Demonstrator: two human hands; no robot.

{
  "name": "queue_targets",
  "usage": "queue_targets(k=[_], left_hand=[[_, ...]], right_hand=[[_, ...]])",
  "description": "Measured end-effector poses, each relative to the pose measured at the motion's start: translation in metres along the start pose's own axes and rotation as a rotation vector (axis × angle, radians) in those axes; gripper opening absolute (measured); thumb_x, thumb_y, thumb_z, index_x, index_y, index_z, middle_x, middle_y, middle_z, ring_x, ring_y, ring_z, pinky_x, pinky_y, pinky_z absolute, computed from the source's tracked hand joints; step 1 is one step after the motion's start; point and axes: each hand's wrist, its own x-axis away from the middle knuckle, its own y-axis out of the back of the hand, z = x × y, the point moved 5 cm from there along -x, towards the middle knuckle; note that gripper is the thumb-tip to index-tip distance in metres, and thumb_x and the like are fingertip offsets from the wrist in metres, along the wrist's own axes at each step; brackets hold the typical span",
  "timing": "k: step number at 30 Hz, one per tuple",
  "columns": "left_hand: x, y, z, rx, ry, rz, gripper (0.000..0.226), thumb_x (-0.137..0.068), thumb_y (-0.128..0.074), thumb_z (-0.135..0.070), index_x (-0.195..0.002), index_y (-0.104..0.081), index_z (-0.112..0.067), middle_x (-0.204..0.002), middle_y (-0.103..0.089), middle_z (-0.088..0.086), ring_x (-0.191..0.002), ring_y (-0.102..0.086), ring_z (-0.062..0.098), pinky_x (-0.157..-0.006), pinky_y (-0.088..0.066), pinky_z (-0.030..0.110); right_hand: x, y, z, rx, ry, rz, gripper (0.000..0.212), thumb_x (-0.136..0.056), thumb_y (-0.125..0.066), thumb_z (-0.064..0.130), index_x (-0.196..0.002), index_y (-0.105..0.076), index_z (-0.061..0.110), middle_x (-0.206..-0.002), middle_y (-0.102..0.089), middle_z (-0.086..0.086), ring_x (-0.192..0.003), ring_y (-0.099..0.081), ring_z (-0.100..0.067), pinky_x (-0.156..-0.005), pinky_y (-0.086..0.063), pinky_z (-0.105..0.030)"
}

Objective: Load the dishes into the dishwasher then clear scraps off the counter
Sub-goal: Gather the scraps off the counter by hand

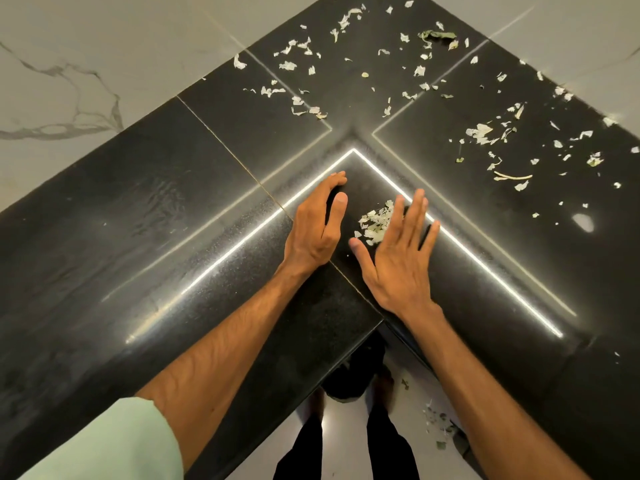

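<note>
- Two hands lie on the black counter (207, 202) near its inner corner, apart from each other, with a small pile of scraps (375, 223) between them.
- Your left hand (317, 223) stands on its edge, fingers together and gently curved like a wall beside the pile; it holds nothing.
- Your right hand (398, 258) is flat, palm down, fingers straight and spread, and its fingertips cover the right side of the pile.
- Many more scattered scraps (485, 133) lie across the far part of the counter, well apart from your hands, one patch at upper middle and another at the right.
- Among them you have a dark green leaf (438, 35) near the top edge and a thin pale stalk (512, 176) on the right.
- A bright line of light (242, 240) reflects off the counter and bends at the corner just beyond your fingers.
- A few floor scraps (438, 420) lie to the right of your feet.
- A pale green sleeve (114, 441) covers your upper left arm.
- A marbled grey wall (69, 64) runs behind the counter at the left.
</note>
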Motion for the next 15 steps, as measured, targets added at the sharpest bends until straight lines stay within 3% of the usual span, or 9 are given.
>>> queue_targets(k=[6, 9, 12, 15], left_hand=[[-0.001, 0.002, 0.000, 0.028, 0.007, -0.032, 0.039, -0.107, -0.040, -0.030, -0.137, -0.054, -0.010, -0.136, -0.062, 0.003, -0.125, -0.058, 0.014, -0.101, -0.050, 0.043], [-0.001, 0.004, 0.000, 0.030, -0.004, -0.048, 0.037, -0.107, -0.042, -0.027, -0.136, -0.055, -0.008, -0.133, -0.063, 0.005, -0.124, -0.059, 0.016, -0.101, -0.050, 0.044], [0.001, 0.002, 0.001, 0.041, -0.001, -0.047, 0.037, -0.106, -0.042, -0.028, -0.135, -0.054, -0.008, -0.133, -0.063, 0.006, -0.124, -0.059, 0.016, -0.101, -0.050, 0.044], [0.001, 0.002, 0.002, 0.038, 0.002, -0.051, 0.038, -0.106, -0.042, -0.029, -0.135, -0.055, -0.008, -0.134, -0.063, 0.005, -0.126, -0.059, 0.015, -0.102, -0.050, 0.043]], right_hand=[[-0.009, 0.026, 0.018, -0.230, 0.216, -0.051, 0.100, -0.097, -0.061, 0.051, -0.159, -0.003, -0.001, -0.165, 0.020, -0.023, -0.155, 0.017, -0.033, -0.123, 0.001, -0.063], [0.008, 0.033, -0.006, -0.151, 0.221, -0.039, 0.115, -0.085, -0.072, 0.061, -0.159, -0.008, -0.001, -0.165, 0.020, -0.022, -0.155, 0.017, -0.034, -0.122, 0.002, -0.064], [0.016, 0.024, -0.028, -0.023, 0.192, 0.021, 0.132, -0.074, -0.071, 0.077, -0.160, -0.005, 0.001, -0.165, 0.022, -0.020, -0.154, 0.019, -0.034, -0.121, 0.001, -0.068], [0.001, 0.023, -0.028, -0.096, 0.148, -0.012, 0.121, -0.080, -0.070, 0.070, -0.160, -0.007, 0.005, -0.167, 0.019, -0.016, -0.156, 0.013, -0.029, -0.121, -0.001, -0.066]])
